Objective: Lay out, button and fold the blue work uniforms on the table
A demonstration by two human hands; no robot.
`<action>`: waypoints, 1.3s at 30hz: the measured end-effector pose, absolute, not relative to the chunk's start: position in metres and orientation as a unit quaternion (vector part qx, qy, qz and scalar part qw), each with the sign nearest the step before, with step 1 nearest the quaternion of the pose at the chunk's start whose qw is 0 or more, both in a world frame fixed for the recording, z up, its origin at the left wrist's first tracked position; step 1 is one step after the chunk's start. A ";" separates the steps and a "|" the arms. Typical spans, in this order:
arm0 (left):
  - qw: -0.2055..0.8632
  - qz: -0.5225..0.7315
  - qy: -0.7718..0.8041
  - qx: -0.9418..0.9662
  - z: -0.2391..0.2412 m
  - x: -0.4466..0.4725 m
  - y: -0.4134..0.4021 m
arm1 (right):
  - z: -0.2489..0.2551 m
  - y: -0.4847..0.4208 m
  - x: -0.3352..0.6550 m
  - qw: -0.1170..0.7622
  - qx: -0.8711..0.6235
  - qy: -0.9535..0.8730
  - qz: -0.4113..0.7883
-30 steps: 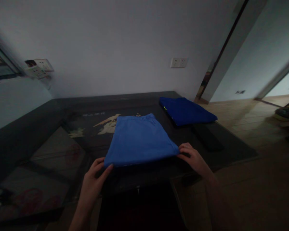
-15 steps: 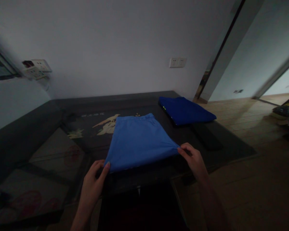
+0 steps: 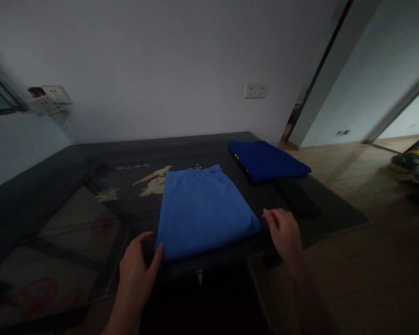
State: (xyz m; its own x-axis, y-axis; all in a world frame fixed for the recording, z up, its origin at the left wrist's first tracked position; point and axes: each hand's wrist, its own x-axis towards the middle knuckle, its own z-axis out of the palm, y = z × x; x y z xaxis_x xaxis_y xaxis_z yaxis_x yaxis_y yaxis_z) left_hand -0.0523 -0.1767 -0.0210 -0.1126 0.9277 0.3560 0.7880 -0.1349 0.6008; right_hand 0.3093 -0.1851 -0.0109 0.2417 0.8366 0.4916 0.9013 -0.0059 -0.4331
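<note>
A light blue folded garment (image 3: 202, 214) with a waistband at its far end lies flat on the dark table (image 3: 132, 153). Beside its near left corner is my left hand (image 3: 138, 265), thumb and fingers apart, the thumb tip at the cloth's edge. My right hand (image 3: 284, 232) hovers just off the near right corner. Its thumb and fingertips are drawn together, with no cloth visible between them.
A dark blue folded cloth (image 3: 267, 160) lies at the table's back right, with a dark flat object (image 3: 296, 197) in front of it. A wall with a socket (image 3: 256, 91) stands behind the table. Wooden floor (image 3: 349, 172) extends to the right.
Both hands have let go of the garment's near corners. The near edge, stretched between them before, now lies lower and flatter on the table.
</note>
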 end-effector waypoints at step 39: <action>0.012 0.170 0.492 0.854 -0.031 -0.031 -0.175 | -0.009 -0.106 0.272 0.109 -0.650 -0.751 0.024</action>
State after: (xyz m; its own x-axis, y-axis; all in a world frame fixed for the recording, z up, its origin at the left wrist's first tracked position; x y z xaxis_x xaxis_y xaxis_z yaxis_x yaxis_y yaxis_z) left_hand -0.0309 -0.1750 -0.0307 0.4587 0.8439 0.2783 0.8355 -0.5162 0.1884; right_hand 0.2724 -0.1056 -0.0091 -0.1303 0.9826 0.1320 0.9720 0.1529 -0.1785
